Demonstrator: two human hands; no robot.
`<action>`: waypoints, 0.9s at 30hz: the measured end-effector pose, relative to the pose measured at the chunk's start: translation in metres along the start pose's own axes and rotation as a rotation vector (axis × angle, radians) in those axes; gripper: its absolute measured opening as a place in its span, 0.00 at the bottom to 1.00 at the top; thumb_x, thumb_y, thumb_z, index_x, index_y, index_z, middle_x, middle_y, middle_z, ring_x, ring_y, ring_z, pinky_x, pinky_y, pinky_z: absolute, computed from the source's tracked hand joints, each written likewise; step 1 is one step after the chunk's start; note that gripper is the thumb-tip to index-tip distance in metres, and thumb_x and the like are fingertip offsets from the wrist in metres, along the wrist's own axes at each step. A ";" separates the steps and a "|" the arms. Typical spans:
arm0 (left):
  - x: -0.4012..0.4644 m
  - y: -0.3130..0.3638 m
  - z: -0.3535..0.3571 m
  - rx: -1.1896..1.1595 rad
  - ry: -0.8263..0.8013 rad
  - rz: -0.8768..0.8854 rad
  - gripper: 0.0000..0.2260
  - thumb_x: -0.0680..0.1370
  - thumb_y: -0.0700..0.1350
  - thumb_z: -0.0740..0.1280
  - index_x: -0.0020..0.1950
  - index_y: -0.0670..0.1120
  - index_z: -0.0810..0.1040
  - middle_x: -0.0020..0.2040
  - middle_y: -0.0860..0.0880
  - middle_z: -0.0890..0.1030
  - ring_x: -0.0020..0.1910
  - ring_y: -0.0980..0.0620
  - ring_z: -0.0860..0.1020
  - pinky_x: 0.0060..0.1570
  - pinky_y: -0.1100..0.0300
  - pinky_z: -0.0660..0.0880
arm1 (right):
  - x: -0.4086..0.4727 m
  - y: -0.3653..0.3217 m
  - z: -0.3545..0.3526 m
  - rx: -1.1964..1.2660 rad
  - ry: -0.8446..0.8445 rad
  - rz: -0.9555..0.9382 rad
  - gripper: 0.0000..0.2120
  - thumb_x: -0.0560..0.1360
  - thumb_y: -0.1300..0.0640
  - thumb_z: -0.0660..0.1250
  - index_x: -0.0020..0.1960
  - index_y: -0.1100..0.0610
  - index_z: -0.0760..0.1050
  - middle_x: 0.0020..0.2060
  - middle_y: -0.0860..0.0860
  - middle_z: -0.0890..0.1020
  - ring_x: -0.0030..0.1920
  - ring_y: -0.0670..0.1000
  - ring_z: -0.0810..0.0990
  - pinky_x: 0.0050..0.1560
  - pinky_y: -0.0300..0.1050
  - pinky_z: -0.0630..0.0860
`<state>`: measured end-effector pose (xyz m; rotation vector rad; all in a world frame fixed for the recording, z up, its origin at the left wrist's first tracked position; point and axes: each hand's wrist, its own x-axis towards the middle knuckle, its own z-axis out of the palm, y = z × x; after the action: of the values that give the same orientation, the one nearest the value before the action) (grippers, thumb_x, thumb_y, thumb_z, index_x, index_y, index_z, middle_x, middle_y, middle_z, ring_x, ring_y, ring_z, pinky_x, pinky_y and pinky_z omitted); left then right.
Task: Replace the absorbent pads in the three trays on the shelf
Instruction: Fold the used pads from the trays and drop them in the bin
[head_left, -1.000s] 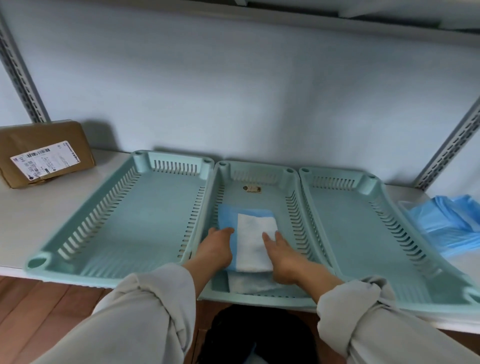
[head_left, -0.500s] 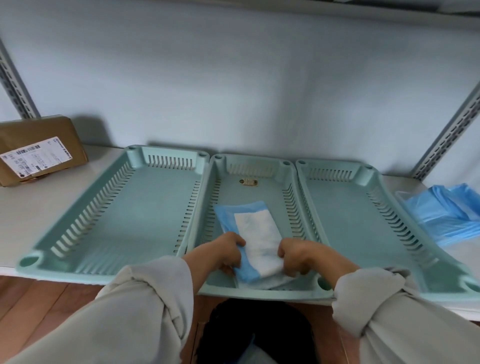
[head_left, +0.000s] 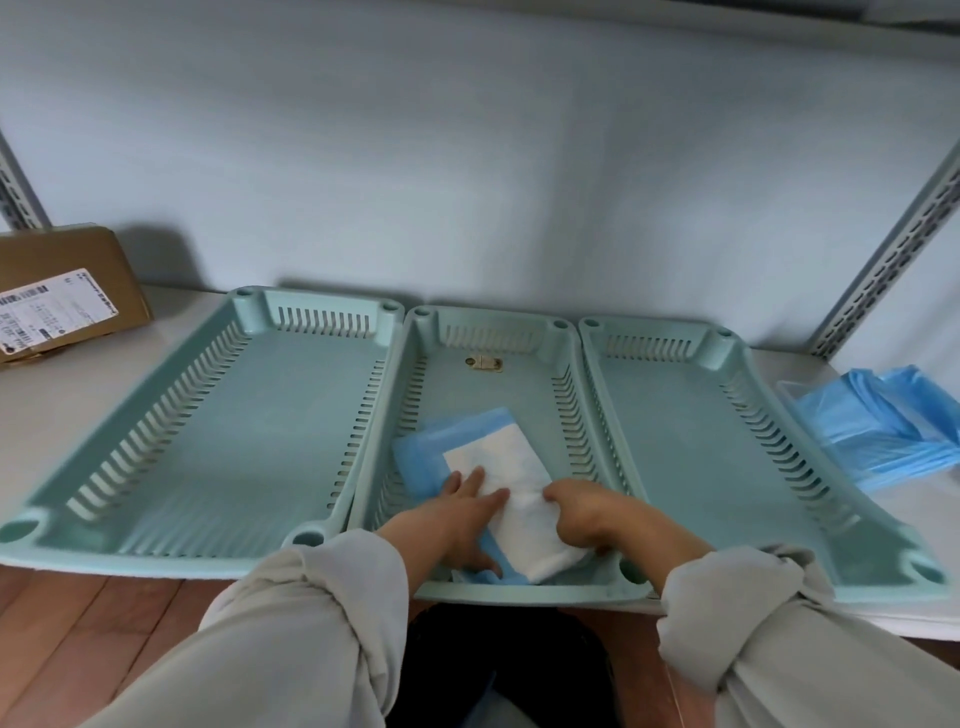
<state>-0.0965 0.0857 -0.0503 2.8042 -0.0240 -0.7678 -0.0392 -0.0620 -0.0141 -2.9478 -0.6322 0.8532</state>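
Three trays side by side on shelf (head_left: 62, 410): left tray (head_left: 260, 415), middle tray (head_left: 519, 590), right tray (head_left: 701, 441). One folded pad (head_left: 498, 467) lies in middle tray's near end; left hand (head_left: 457, 519) flat on it, fingers straight, right hand (head_left: 587, 514) curled, gripping its near right edge. One blue pad stack (head_left: 872, 431) right of trays, one box (head_left: 67, 291) far left.

three slotted pale-green plastic trays (head_left: 519, 332) side by side, frame centre | folded blue-and-white absorbent pad (head_left: 498, 467) lying in middle tray's near end | stack of blue pads (head_left: 878, 431) at right edge
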 end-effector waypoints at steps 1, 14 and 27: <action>0.001 -0.001 -0.003 0.018 -0.013 0.000 0.43 0.74 0.56 0.69 0.78 0.53 0.44 0.78 0.46 0.38 0.77 0.40 0.40 0.76 0.44 0.47 | 0.001 0.000 -0.002 0.001 0.036 -0.014 0.24 0.78 0.62 0.56 0.74 0.55 0.62 0.72 0.56 0.66 0.70 0.56 0.67 0.70 0.48 0.65; 0.021 0.002 -0.023 -0.122 0.161 -0.046 0.29 0.78 0.41 0.56 0.78 0.51 0.51 0.79 0.45 0.49 0.78 0.44 0.46 0.76 0.47 0.48 | 0.036 -0.002 0.001 0.105 0.170 -0.237 0.30 0.76 0.55 0.65 0.75 0.51 0.59 0.72 0.52 0.65 0.70 0.53 0.67 0.69 0.44 0.64; 0.020 -0.012 -0.015 -0.908 0.437 -0.489 0.35 0.74 0.42 0.68 0.76 0.44 0.55 0.74 0.39 0.57 0.71 0.40 0.62 0.69 0.51 0.65 | 0.030 0.003 0.001 0.407 0.112 0.091 0.21 0.74 0.64 0.66 0.66 0.63 0.68 0.62 0.60 0.75 0.60 0.59 0.75 0.55 0.46 0.73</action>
<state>-0.0720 0.0988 -0.0507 2.0192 0.8703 -0.1344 -0.0153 -0.0537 -0.0303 -2.6442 -0.2791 0.7148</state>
